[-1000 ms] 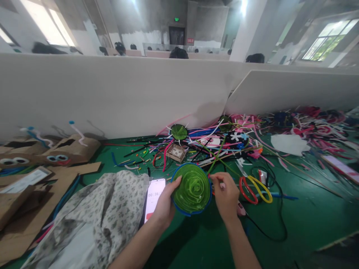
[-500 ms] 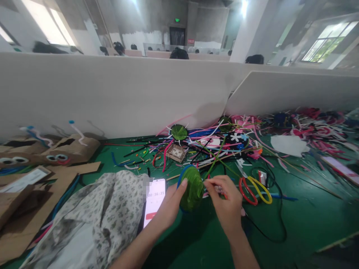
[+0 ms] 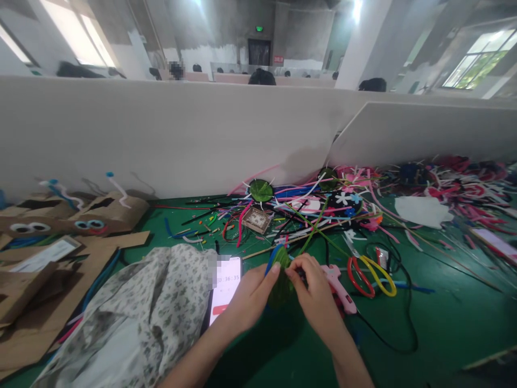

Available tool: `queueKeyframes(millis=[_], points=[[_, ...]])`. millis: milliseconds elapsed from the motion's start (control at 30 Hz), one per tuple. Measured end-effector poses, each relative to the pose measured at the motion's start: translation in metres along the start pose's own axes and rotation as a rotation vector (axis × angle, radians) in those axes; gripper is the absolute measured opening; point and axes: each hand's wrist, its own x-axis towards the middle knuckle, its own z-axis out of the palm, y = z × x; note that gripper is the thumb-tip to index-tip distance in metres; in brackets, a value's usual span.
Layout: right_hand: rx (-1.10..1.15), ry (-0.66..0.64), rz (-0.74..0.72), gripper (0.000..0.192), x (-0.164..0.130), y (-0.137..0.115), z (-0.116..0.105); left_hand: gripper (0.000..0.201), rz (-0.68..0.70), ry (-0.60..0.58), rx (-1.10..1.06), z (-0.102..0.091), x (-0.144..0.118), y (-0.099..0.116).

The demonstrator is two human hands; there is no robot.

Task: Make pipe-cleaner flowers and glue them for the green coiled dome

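My left hand point(image 3: 251, 293) and right hand point(image 3: 314, 293) both pinch the green coiled disc point(image 3: 280, 280) (blue-rimmed, edge-on) near the tabletop's point(image 3: 424, 328) front edge, beside 1 phone point(image 3: 225, 288).

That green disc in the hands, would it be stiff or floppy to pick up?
Probably light and bendy: the green disc looks like coiled soft strips inside a thin blue rim. The left hand and right hand pinch it edge-on with fingertips alone. Set on edge, it might roll.
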Motion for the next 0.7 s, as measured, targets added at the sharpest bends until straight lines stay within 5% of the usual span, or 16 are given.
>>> queueKeyframes(millis=[167,300,500,700], points=[[0.052,0.231,0.239,0.031,0.005,0.029,-0.007,0.044,-0.074,0.018,-0.061,-0.001,-0.003,0.001],[0.017,0.378,0.292,0.036,0.008,0.051,-0.021,0.036,-0.148,0.096,-0.218,-0.003,0.0,-0.003],[0.071,0.396,0.226,0.034,0.004,0.043,-0.021,0.031,-0.402,0.189,-0.605,-0.002,0.012,-0.007],[0.142,0.311,0.083,0.019,0.0,0.018,-0.012,0.031,-0.425,0.232,-0.724,-0.003,0.013,-0.004]])
